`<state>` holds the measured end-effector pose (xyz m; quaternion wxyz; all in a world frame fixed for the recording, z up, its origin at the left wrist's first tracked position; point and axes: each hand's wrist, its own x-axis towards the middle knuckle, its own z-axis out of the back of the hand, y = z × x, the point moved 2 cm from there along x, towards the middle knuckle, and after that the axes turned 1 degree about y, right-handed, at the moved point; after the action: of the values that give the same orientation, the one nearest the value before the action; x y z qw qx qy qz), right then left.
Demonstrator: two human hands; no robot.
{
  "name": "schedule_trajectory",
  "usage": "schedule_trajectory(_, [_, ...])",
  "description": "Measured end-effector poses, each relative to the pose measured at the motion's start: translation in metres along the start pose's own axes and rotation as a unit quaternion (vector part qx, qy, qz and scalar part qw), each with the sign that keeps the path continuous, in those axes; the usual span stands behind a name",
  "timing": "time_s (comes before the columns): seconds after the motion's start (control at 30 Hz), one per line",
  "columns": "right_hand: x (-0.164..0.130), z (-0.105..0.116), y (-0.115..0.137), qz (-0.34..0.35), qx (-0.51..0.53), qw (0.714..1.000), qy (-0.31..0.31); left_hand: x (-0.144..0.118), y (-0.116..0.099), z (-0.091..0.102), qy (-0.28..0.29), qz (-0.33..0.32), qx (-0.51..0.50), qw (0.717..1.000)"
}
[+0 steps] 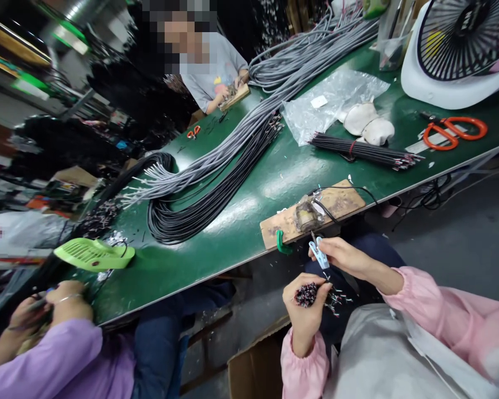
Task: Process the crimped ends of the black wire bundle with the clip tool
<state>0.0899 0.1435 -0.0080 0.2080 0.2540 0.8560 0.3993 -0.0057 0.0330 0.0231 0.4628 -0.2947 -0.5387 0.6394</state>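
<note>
My left hand (pixel 304 310) is closed around a bundle of thin dark wires (pixel 306 295). Their cut ends face up out of the fist, and several stripped ends fan out to its right. My right hand (pixel 345 256) pinches a light blue clothespin (pixel 319 255) just above the bundle. The clothespin's upper end meets a thin dark tip below a small grimy motor-like device (pixel 308 216); whether it grips that tip I cannot tell. This device sits on a wooden board (pixel 345 200) at the table edge, beside a green clamp (pixel 281 241).
On the green table (pixel 216 227) lie black cables (pixel 191 224), grey cables (pixel 233 138), a tied wire bundle (pixel 353 151), orange scissors (pixel 455 133) and a plastic bag (pixel 316 108). A white fan (pixel 444 91) stands at right. Co-workers sit at left and across; a cardboard box (pixel 253 368) is below.
</note>
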Motion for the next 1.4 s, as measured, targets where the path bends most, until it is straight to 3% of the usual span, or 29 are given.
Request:
schedule_trajectory(0.43, [-0.001, -0.005, -0.009, -0.015, 0.145, 0.989, 0.028, 0.01, 0.005, -0.005, 0.012, 0.058, 0.01, 0.998])
schedule_trajectory(0.63, [-0.004, 0.012, -0.024, -0.038, 0.141, 0.989, -0.007, 0.007, 0.007, -0.003, 0.015, 0.065, 0.019, 0.998])
schedule_trajectory(0.8, [-0.021, 0.025, -0.027, -0.003, 0.017, 0.999, -0.041, 0.004, 0.003, -0.003, 0.023, 0.045, 0.02, 0.999])
schedule_trajectory(0.93, [-0.037, 0.024, -0.022, 0.017, -0.118, 0.991, -0.063, 0.001, -0.001, -0.002, 0.034, 0.049, 0.019, 0.998])
schedule_trajectory(1.13, [-0.049, 0.015, -0.014, 0.038, -0.203, 0.977, -0.056, -0.011, 0.012, -0.006, 0.097, 0.149, -0.053, 0.983])
schedule_trajectory(1.27, [-0.052, 0.009, -0.007, 0.069, -0.265, 0.961, -0.036, -0.023, 0.026, -0.014, 0.065, 0.237, -0.138, 0.959])
schedule_trajectory(1.4, [-0.054, -0.002, 0.005, 0.095, -0.361, 0.928, -0.016, -0.023, 0.028, -0.019, 0.02, 0.213, -0.086, 0.973])
